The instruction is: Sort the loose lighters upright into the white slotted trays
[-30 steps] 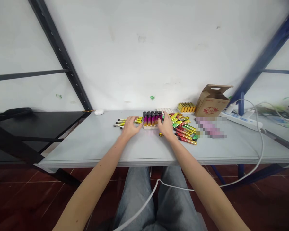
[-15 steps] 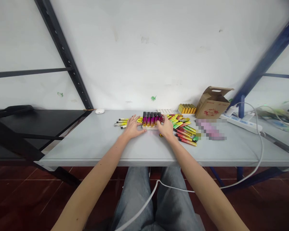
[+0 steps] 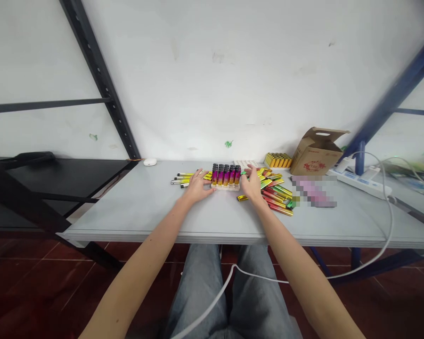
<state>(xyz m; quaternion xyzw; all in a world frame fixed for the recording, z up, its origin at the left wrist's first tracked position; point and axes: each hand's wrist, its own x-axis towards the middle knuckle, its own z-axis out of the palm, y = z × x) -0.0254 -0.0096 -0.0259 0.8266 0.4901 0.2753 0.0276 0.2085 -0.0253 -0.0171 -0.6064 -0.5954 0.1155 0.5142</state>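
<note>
A white rack holds rows of small upright purple-and-gold cylinders with black tops. My left hand lies at the rack's left side, fingers spread and thumb at its front left corner. Nothing is in that hand. Slim yellow sticks with dark ends stick out behind it. On the other side, my right hand is just right of the rack, fingers apart and holding nothing visible. It sits at the edge of a loose heap of shiny gold, red and green strips.
Behind the heap stand a rack of yellow cylinders, an open cardboard box and a white perforated tray. A power strip and white cable are at the right. A small white case lies back left.
My right hand has moved right, off the cylinders at the rack's right end, and its fingers have parted. My left hand stays at the rack. The view has shifted slightly.
</note>
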